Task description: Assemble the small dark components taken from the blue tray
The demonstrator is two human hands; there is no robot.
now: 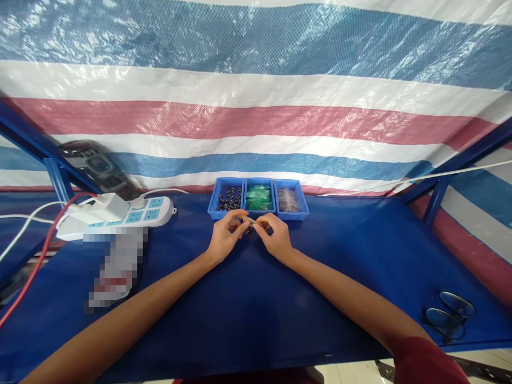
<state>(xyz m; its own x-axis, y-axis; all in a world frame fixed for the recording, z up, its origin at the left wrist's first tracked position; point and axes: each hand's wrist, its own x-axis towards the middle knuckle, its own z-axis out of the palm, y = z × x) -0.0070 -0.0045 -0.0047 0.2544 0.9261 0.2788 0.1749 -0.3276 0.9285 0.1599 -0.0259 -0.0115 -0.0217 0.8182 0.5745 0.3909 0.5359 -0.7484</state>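
Note:
My left hand (229, 233) and my right hand (274, 233) meet just in front of three blue bins, fingertips pinched together. Between them is a small greyish piece (251, 221), mostly covered by the fingers, so its kind cannot be made out. Both hands appear to grip it. Behind my left hand, the left bin (212, 207) holds several small dark metallic parts (229, 198). Green packets (258, 197) fill the middle bin (271, 185). In the right bin (294, 215) lie clear plastic bags (287, 200) with brownish contents.
A white power strip (162, 212) with plugs and cables stands at the left, with a dark device (98, 165) behind it. A blurred-out item (118, 272) lies in front. Eyeglasses (450, 314) rest at the right of the blue table (248, 320). Blue frame bars (436, 197) flank it.

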